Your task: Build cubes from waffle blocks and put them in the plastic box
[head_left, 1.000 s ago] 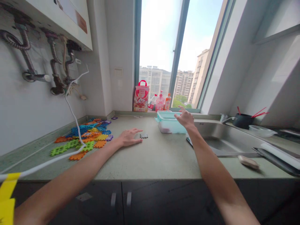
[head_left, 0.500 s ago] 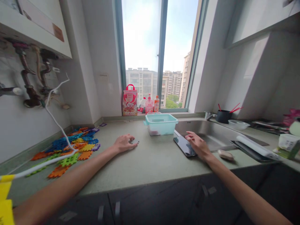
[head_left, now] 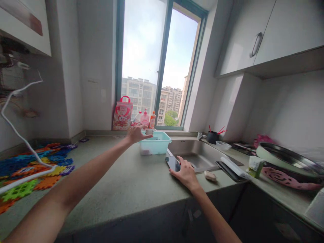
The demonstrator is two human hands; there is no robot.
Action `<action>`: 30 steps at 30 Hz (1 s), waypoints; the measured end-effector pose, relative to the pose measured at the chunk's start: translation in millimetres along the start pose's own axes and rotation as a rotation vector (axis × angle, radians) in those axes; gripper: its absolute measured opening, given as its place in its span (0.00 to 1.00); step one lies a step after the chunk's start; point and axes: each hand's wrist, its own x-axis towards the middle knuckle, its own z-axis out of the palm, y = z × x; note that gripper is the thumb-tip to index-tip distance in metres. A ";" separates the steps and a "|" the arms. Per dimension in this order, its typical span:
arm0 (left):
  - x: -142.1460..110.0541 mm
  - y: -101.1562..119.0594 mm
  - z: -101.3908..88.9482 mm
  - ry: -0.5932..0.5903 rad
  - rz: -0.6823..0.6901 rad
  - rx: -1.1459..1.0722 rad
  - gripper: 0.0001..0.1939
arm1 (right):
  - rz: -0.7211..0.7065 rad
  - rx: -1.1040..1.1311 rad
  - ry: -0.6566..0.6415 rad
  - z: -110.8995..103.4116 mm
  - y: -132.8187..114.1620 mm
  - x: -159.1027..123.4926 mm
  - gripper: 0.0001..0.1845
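Observation:
My left hand [head_left: 136,133] reaches far over the counter and pinches a small grey foam piece [head_left: 150,131] just above the near rim of a teal plastic tub [head_left: 154,145]. The tub stands beside the sink and something pinkish shows through its wall. My right hand [head_left: 184,172] lies flat with fingers spread on a dark phone [head_left: 172,162]. The phone rests on the green counter [head_left: 131,182] at the sink's left edge.
Colourful foam puzzle pieces [head_left: 30,168] are heaped at the left, with a white cable [head_left: 22,177] lying across them. A steel sink [head_left: 196,157], a soap bar [head_left: 210,175] and a pan [head_left: 286,158] are to the right. A red bag [head_left: 123,118] and bottles [head_left: 145,118] line the windowsill.
My left hand closed on the grey piece on the counter and carried it up to the tub. My right hand dropped from the tub onto the phone. The view swung right.

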 end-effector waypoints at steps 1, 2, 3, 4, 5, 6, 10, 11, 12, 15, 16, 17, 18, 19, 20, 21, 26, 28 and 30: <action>3.7 0.1 2.5 0.016 -0.017 0.002 0.30 | 0.012 -0.002 0.001 -0.6 -1.8 -0.6 0.43; 3.2 0.3 4.0 0.028 -0.014 0.002 0.30 | 0.023 -0.007 0.002 -0.8 -4.0 -1.0 0.43; -1.2 0.5 4.4 0.036 0.008 0.001 0.29 | 0.033 -0.015 0.001 -0.7 -6.5 -1.2 0.43; -9.2 0.4 3.7 0.034 0.042 -0.001 0.27 | 0.041 -0.027 -0.004 -0.4 -9.1 -1.3 0.42; -20.0 0.0 1.7 0.021 0.083 -0.002 0.25 | 0.047 -0.042 -0.012 0.0 -11.6 -1.3 0.41; -33.1 -1.2 -1.5 -0.005 0.119 0.002 0.23 | 0.050 -0.056 -0.024 0.4 -13.7 -1.2 0.40; -96.4 -15.6 -25.7 -0.263 0.204 0.053 0.24 | 0.071 -0.043 -0.069 1.1 -9.9 1.1 0.41; -112.5 -22.2 -33.9 -0.340 0.210 0.065 0.26 | 0.079 -0.005 -0.080 1.0 -4.8 2.7 0.42; -127.8 -29.7 -42.5 -0.401 0.205 0.075 0.27 | 0.086 0.052 -0.094 0.9 2.1 5.0 0.43; -166.4 -55.4 -66.5 -0.500 0.120 0.067 0.29 | 0.074 0.283 -0.170 0.3 28.2 15.6 0.43; -175.9 -63.7 -72.5 -0.516 0.055 0.047 0.29 | 0.056 0.358 -0.190 0.2 36.7 20.0 0.41; -183.3 -70.9 -77.1 -0.526 -0.031 0.019 0.29 | 0.044 0.431 -0.208 0.1 44.1 24.5 0.39; -188.8 -76.9 -79.9 -0.530 -0.124 -0.014 0.30 | 0.050 0.490 -0.212 0.1 50.0 28.9 0.38; -192.4 -81.4 -81.3 -0.532 -0.208 -0.045 0.30 | 0.057 0.538 -0.212 0.2 54.1 32.8 0.36; -194.3 -84.2 -81.2 -0.533 -0.265 -0.069 0.31 | 0.067 0.573 -0.207 0.4 56.6 36.1 0.35; -194.8 -85.6 -80.0 -0.537 -0.284 -0.081 0.31 | 0.078 0.600 -0.198 0.7 57.7 38.6 0.34; -190.1 -82.7 -71.0 -0.613 -0.139 -0.098 0.29 | 0.066 0.656 -0.160 2.4 56.2 39.3 0.31; -189.5 -83.9 -68.9 -0.624 -0.129 -0.122 0.29 | 0.018 0.664 -0.166 2.9 57.5 37.7 0.29; -190.3 -87.4 -67.3 -0.614 -0.126 -0.126 0.28 | -0.036 0.673 -0.165 3.5 59.8 37.1 0.28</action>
